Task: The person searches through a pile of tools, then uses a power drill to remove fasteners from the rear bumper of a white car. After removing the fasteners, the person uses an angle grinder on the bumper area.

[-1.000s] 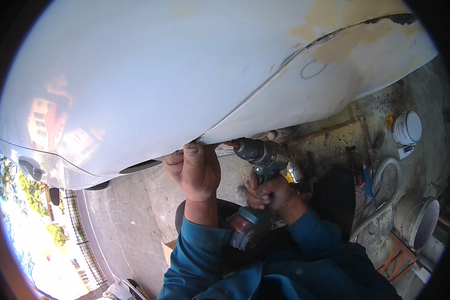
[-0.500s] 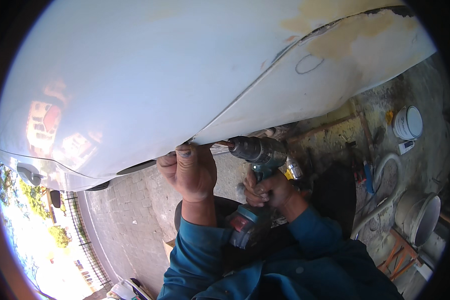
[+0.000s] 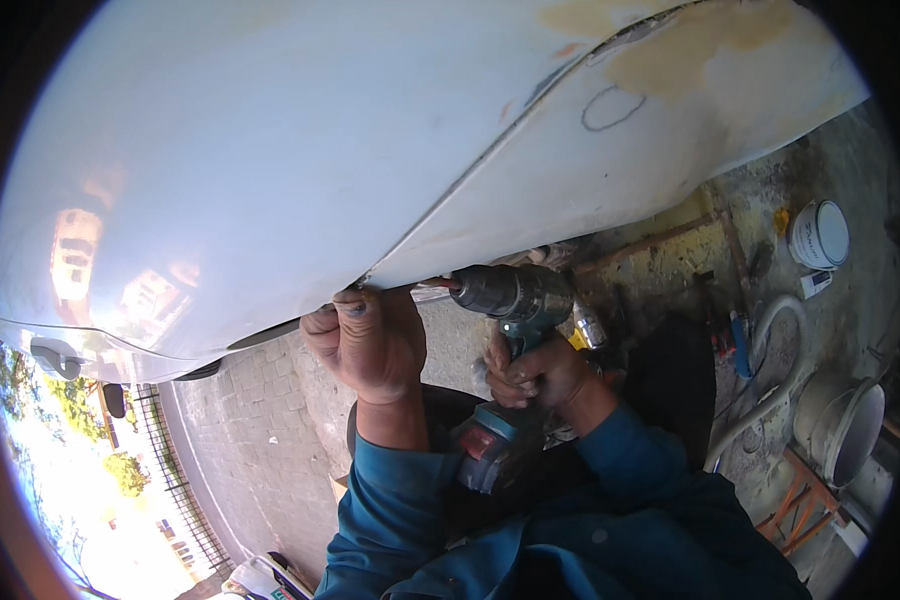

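My right hand [image 3: 540,372] is wrapped round the handle of a dark teal cordless drill [image 3: 515,298]. A reddish battery end [image 3: 478,442] shows at the drill's base. The drill's thin bit points left, toward my left hand [image 3: 370,340], under the edge of a white car body [image 3: 270,150]. My left hand is closed, with thumb and fingertips pressed together at the body's lower edge, where a panel seam [image 3: 440,205] ends. What those fingertips hold, if anything, is hidden. The bit's tip is out of sight behind the left hand.
Filler patches [image 3: 660,70] and a drawn oval [image 3: 613,108] mark the panel at upper right. On the right floor stand a white bucket [image 3: 818,235], a pale hose [image 3: 770,340], a large round container [image 3: 840,430] and an orange metal stand [image 3: 805,500]. Paving [image 3: 260,420] lies at left.
The view has shifted slightly. Both hands and the drill appear a little farther left and higher in the picture. My grip on the drill is the same, and the left hand stays closed at the edge.
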Available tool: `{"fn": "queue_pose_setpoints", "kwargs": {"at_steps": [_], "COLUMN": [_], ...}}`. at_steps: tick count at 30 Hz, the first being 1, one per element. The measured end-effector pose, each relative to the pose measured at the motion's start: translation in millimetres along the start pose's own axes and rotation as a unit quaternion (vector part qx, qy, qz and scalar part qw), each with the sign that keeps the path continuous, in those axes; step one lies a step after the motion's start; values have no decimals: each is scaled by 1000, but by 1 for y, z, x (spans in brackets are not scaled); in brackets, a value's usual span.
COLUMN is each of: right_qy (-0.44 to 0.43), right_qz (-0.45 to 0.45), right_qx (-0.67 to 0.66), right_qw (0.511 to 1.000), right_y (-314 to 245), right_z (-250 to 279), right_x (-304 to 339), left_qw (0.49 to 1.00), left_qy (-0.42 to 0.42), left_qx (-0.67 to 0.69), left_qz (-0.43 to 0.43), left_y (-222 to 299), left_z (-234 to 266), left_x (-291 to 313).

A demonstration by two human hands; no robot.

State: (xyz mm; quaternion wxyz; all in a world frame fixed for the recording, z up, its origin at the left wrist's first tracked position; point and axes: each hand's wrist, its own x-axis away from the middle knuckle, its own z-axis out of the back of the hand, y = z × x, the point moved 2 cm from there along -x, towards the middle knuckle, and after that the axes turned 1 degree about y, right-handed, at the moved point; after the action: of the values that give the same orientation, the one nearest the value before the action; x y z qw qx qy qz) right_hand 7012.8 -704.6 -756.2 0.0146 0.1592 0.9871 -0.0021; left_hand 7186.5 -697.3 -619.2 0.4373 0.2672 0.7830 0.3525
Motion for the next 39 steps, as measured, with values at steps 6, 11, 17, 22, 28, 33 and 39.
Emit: {"fn": "queue_pose_setpoints", "kwargs": {"at_steps": [6,11,17,22,28,33,39], "right_qy": [18,22,18,9,5,-12,-9], "right_qz": [-1,2,-9,-3,-8,-1,1], "right_qx": [17,34,26,27,16,19,12], "right_qw": [1000,999,999,1000,1000,1000,1000], "right_y": [-1,-3,-3,-3,0,0,3], "right_z": [1,-2,-1,0,3,1,2], "right_x": [1,1,-1,-3,-5,-8,-11], "left_qw": [998,1000,999,999,999,998,998], "left_qy": [-8,-11,-8,-7,-27,-25,-7], "left_qx": [-50,16,-30,-29,-8,-38,-34], "left_qz": [-39,-17,-28,-33,-45,-36,-45], "left_y": [-4,0,-3,-1,-4,0,1], "left_z": [9,0,8,5,3,10,7], "left_x": [-1,0,0,0,-1,-1,-1]}}
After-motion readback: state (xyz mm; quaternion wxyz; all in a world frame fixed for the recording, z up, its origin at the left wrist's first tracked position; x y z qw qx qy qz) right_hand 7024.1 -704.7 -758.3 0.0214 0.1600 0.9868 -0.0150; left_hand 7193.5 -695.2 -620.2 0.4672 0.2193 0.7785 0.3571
